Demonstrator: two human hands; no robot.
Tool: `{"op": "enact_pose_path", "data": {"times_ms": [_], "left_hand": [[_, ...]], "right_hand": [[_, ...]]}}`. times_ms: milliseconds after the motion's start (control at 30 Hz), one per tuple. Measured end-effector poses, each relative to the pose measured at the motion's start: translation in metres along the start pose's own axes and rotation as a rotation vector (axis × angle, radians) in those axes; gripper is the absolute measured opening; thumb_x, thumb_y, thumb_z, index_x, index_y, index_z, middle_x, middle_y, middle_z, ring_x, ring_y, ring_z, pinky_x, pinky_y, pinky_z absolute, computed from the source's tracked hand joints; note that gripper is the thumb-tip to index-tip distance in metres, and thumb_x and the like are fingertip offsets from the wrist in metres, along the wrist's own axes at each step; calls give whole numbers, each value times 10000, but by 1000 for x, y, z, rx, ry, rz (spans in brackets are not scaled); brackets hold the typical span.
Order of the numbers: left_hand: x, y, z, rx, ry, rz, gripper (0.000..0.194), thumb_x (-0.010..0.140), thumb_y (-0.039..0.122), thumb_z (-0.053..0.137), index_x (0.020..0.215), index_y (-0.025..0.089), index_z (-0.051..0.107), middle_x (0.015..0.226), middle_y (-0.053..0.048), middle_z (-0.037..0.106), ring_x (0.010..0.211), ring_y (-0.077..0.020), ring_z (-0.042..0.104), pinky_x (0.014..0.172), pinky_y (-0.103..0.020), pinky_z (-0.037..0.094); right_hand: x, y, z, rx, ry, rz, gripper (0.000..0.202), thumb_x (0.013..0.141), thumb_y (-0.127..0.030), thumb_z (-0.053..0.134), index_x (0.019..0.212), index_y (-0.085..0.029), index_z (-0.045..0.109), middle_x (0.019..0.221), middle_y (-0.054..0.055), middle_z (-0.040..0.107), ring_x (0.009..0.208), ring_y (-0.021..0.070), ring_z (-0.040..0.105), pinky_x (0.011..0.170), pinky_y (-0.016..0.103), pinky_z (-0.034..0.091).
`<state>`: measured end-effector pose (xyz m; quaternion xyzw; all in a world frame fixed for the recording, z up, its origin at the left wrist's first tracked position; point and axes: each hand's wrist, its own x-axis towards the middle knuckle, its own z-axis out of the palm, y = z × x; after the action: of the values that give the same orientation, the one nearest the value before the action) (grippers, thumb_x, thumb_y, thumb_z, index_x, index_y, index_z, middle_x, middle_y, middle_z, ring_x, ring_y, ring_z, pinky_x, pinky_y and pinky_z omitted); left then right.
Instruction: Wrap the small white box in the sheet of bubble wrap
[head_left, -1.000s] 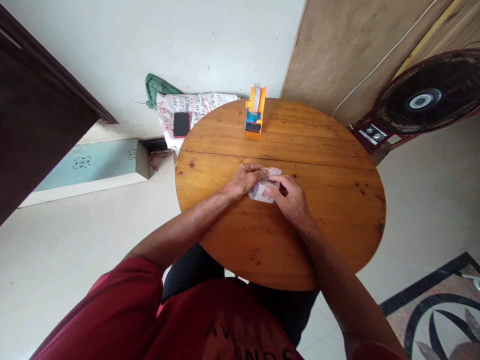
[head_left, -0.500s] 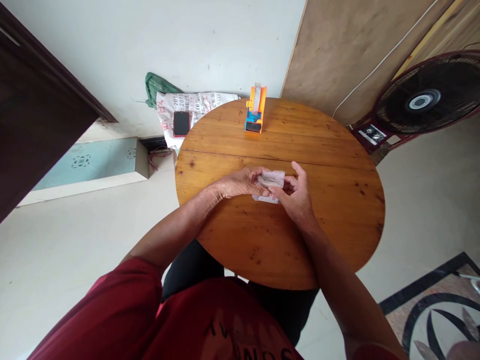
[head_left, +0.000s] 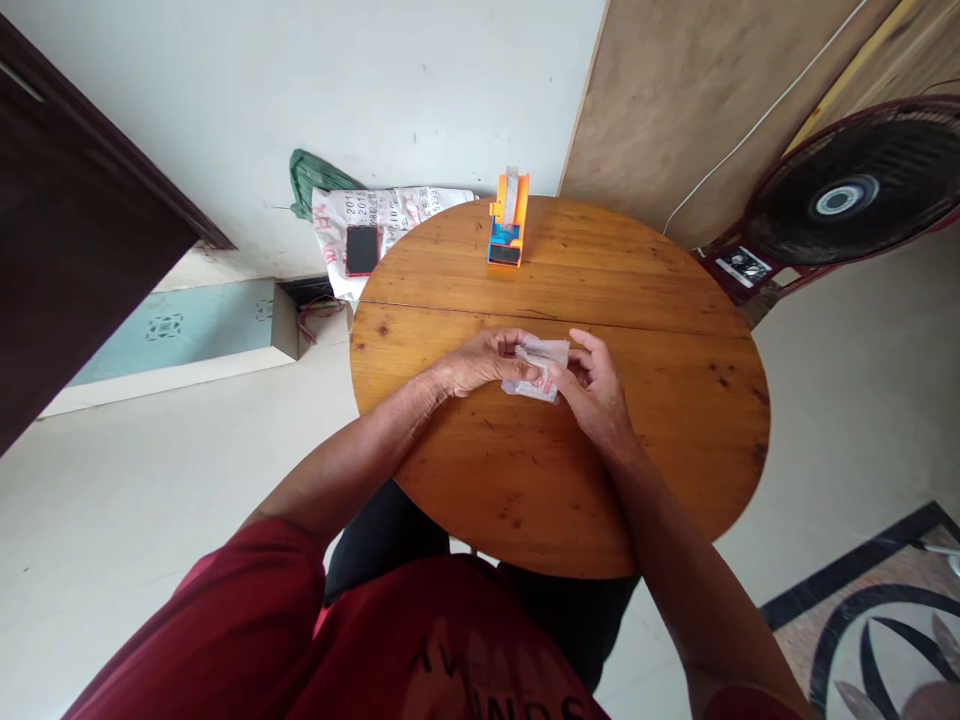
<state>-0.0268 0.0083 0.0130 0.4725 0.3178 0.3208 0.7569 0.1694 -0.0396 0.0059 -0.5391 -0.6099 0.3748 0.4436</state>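
Between my two hands, above the middle of the round wooden table [head_left: 480, 480], is a small whitish, partly see-through wrapped packet [head_left: 541, 384] with faint red marks on it. My left hand [head_left: 491, 362] grips its left side, thumb on top and fingers behind. From the right, my right hand [head_left: 596, 390] holds the other side with the thumb pressed on the packet; its index finger is raised off it. What the wrapping contains cannot be made out. Farther back on the table stands an orange and blue tape dispenser [head_left: 510, 215] with a roll of clear tape.
A phone [head_left: 362, 250] lies on a printed white sack [head_left: 337, 215] left of the table, with a green bag [head_left: 319, 175] behind it. The wall borders the table's far edge. A large fan [head_left: 840, 200] stands at the right.
The packet's upper wrapping has been folded or shifted, so its front face with red marks now shows more. My right index finger has moved slightly left; both hands keep hold.
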Motion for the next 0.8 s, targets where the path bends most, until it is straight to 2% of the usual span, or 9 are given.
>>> {"op": "enact_pose_path", "data": {"times_ms": [100,200,333,500,800], "left_hand": [[0,-2,-1,-5,-26,16,487,584,198,878,1008,122,650,851,-18,702,713,-107,642,632,-210,453],[1,-4,0,4,-41,21,488,577,183,880,1004,125,651,862,-20,706,728,-109,647,655,-220,468],[0,-4,0,-7,-44,21,490,586,211,891,1006,127,654,876,-21,703,743,-105,645,684,-223,473],[0,-4,0,-20,-32,9,510,590,260,910,1013,122,659,880,-30,709,741,-109,648,689,-230,471],[-2,-2,2,5,-110,11,548,583,302,927,1030,125,664,908,-32,717,779,-119,643,721,-238,469]], "right_hand": [[0,-5,-9,-125,49,-110,493,846,-451,666,1289,-269,549,1218,103,665,1046,258,660,925,465,545],[0,-11,-14,-259,113,-244,457,817,-359,690,1257,-290,583,1255,96,635,1057,270,651,954,500,529],[-1,-21,-16,-360,90,-399,441,814,-291,682,1246,-314,600,1354,92,573,1205,308,591,1043,539,481],[-4,-27,-25,-456,62,-447,447,834,-234,634,1270,-319,589,1373,85,574,1291,319,544,1102,560,419],[0,-17,-30,-612,64,-556,392,851,-189,619,1235,-272,622,1298,105,648,1215,292,616,1016,494,467]]}}
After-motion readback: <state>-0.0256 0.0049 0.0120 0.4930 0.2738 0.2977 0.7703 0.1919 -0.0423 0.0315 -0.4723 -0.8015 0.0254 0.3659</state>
